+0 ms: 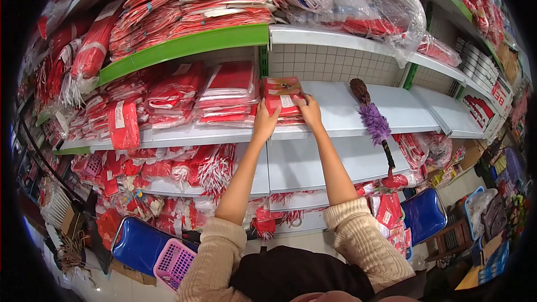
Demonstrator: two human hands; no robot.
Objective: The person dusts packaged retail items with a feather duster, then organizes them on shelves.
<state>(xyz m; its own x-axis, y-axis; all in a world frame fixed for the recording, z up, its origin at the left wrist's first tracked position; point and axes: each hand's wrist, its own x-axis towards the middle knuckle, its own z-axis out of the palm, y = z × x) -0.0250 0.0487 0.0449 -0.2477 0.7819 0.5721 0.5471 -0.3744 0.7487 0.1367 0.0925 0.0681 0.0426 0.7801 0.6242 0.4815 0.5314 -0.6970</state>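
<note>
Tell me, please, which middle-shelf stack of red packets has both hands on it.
It is the rightmost stack, nearest the purple duster; it alone lies between the left hand and right hand.

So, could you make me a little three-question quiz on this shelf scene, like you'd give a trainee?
1. True or false: the left hand and the right hand are both touching the same stack of red packets.

2. Multiple choice: where is the duster?
A) To the left of both hands
B) To the right of both hands
C) Between the hands

3. Fill in the blank: the plastic basket at the lower left of the picture is coloured ____.

Key:
1. True
2. B
3. Pink
</note>
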